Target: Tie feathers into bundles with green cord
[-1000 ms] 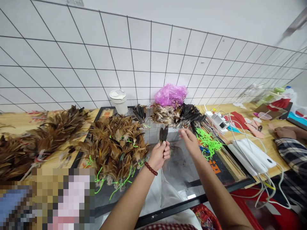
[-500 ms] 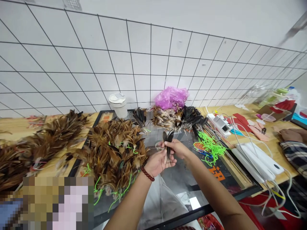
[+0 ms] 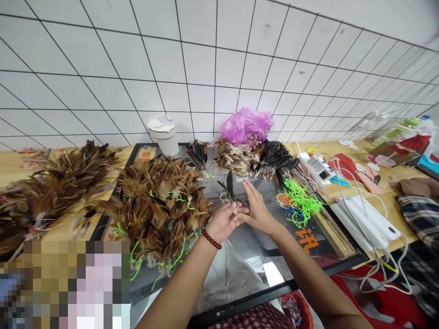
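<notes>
A few black feathers (image 3: 230,185) stand up from the fingertips of my left hand (image 3: 222,223), which is closed in a pinch round their lower ends. Just to the right, my right hand (image 3: 258,212) has its fingers stretched out and apart. Its thumb side meets or nearly meets the left fingertips; I cannot tell whether it touches the feathers. A small clear round item (image 3: 224,198) lies behind the left hand. Left of my hands spreads a big pile of brown feather bunches (image 3: 168,192) with bright green ties. Pale-quilled feathers (image 3: 233,157) and black feathers (image 3: 276,157) lie farther back.
A white lidded cup (image 3: 164,135) and a pink plastic bag (image 3: 247,124) stand near the gridded wall. Green strings (image 3: 305,198) lie right of my hands. Farther right are a power strip (image 3: 313,168), white devices with cables (image 3: 372,224) and another person's plaid sleeve (image 3: 418,217).
My right hand has let go of the black feathers and spread its fingers. The feathers remain in my left hand, now lower in its fingertips. The view has tilted slightly down.
</notes>
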`<act>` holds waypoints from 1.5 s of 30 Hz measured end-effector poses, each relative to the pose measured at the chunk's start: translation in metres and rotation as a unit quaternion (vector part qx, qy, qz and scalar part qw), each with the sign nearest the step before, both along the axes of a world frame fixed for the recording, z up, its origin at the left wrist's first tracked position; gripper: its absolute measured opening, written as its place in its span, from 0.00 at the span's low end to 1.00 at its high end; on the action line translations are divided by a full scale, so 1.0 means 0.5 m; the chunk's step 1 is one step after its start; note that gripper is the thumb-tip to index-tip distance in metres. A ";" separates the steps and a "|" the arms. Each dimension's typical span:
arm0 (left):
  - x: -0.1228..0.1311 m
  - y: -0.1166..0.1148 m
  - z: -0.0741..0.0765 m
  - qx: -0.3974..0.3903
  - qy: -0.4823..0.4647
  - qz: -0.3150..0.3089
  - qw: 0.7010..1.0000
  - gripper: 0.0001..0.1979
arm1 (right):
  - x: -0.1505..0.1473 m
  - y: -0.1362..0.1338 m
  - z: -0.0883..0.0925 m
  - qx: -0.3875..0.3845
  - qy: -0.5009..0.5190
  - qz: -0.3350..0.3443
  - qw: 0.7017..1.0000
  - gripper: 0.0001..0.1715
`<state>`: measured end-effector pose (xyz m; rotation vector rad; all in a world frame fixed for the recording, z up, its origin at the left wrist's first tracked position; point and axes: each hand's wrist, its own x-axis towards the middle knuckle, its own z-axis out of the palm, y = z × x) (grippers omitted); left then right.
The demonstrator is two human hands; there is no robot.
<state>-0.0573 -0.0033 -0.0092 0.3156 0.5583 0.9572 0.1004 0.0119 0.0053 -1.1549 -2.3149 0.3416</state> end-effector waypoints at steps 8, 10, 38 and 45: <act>0.006 -0.006 0.006 0.022 0.055 0.058 0.997 0.15 | 0.020 0.017 0.014 -0.167 0.110 0.004 0.980 0.50; 0.009 -0.010 0.004 0.046 0.084 -0.005 0.995 0.17 | 0.024 0.024 0.017 -0.265 0.146 0.037 0.952 0.39; 0.003 -0.008 0.012 0.022 0.151 -0.011 0.988 0.10 | 0.130 0.308 0.109 -0.072 -0.366 -0.270 0.888 0.18; -0.001 -0.001 0.015 0.008 0.111 0.006 0.994 0.08 | 0.188 0.172 0.120 0.081 -0.343 -0.186 0.917 0.20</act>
